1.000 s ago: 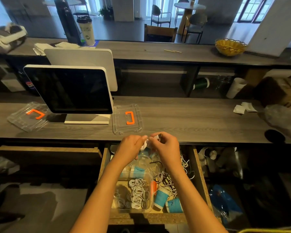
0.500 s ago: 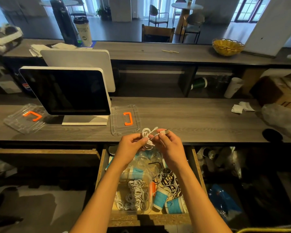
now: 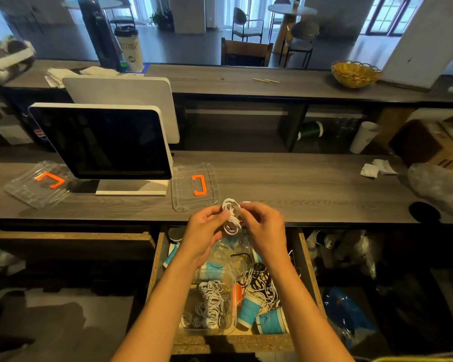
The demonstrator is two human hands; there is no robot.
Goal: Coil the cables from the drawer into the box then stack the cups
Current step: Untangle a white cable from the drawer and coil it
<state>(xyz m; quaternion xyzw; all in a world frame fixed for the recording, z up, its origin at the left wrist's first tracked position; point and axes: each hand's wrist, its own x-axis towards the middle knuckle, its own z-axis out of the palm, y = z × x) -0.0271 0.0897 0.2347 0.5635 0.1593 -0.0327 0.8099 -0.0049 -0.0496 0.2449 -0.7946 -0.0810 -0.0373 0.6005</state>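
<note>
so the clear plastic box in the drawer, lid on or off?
Off. The clear plastic box sits open-topped in the wooden drawer with coiled white cables exposed inside; nothing covers it.

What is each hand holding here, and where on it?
Both hold one coiled white cable above the open drawer. The left hand pinches the coil's left side; the right hand grips its right side near the top.

The worktop (image 3: 298, 184) was matt grey wood grain; the box (image 3: 207, 327) clear glossy plastic; the drawer (image 3: 307, 270) rough raw chipboard.
</note>
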